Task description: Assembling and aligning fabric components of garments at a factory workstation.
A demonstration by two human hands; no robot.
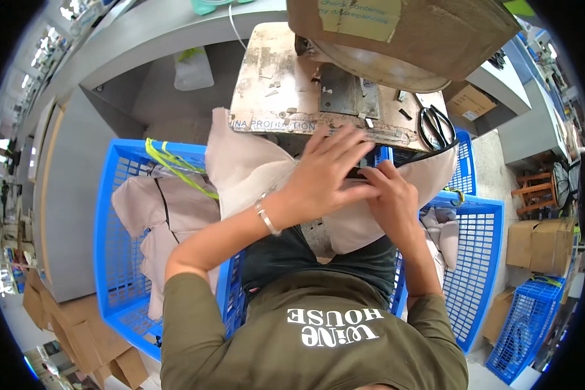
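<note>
A pale pinkish fabric piece with a dark edge drapes over my lap, below the front edge of a worn machine table. My left hand, with a bracelet at its wrist, hovers over the fabric, fingers stretched out and slightly blurred. Beside it, my right hand is closed, its curled fingers and thumb pinching the fabric near the dark edge. Its grip is partly hidden by the hand itself. Black-handled scissors lie on the table's right corner.
Blue plastic baskets stand at my left and right, both with pale fabric pieces inside. A cardboard-covered machine part overhangs the table. A metal plate and small scraps are on the tabletop. Cardboard boxes sit farther right.
</note>
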